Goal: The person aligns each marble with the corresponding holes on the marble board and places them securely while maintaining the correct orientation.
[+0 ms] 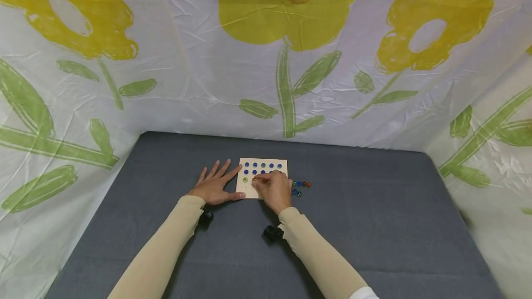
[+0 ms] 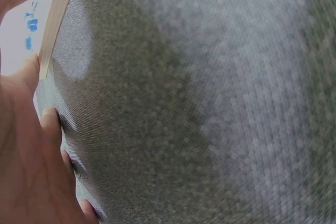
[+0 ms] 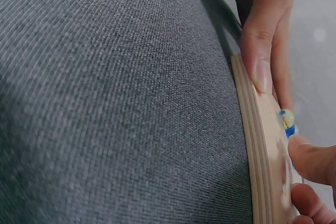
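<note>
A pale wooden board (image 1: pixel 249 193) with rows of round holes lies on the table. Blue marbles (image 1: pixel 263 165) sit in its two far rows, and a yellow-green marble (image 1: pixel 245 180) begins the row nearer me. My left hand (image 1: pixel 214 186) lies spread at the board's left side, its thumb and index finger touching the edge. Over the board, my right hand (image 1: pixel 274 190) pinches a small reddish-brown marble (image 1: pixel 254 179) at that third row, mostly covered by the fingertips. In the right wrist view, the yellow-green marble (image 3: pixel 286 118) shows beside the right thumb.
Several loose marbles (image 1: pixel 299 183) in green, blue and red lie just right of the board. A dark grey cloth (image 1: pixel 374 225) covers the table. A white sheet (image 1: pixel 187 82) with painted yellow flowers hangs behind and at the sides.
</note>
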Available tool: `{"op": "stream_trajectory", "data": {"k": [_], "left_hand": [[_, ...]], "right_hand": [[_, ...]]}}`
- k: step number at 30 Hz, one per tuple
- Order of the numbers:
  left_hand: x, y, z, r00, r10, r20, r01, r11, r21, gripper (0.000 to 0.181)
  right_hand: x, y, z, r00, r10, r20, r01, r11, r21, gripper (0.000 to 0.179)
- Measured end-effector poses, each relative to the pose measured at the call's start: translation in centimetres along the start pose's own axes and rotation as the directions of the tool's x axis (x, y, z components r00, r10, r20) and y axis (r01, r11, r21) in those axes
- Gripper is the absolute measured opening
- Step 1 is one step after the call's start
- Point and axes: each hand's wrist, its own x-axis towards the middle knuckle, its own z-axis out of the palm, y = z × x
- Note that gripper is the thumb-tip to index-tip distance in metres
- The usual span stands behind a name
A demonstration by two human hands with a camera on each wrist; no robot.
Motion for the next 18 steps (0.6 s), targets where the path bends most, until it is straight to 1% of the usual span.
{"op": "stream_trajectory", "data": {"k": [5,18], "left_hand": [[-0.07,0.15,-0.17,1.000,0.001,0.000,-0.001,1.000,0.005,0.097],[0.04,0.20,-0.12,1.000,-0.008,0.000,0.008,1.000,0.001,0.098]], "right_hand": [[-0.02,-0.15,0.16,1.000,0.025,-0.001,-0.025,1.000,-0.013,0.012],[0.04,-0.21,0.52,0.999,0.034,-0.020,-0.034,0.999,-0.027,0.014]]}}
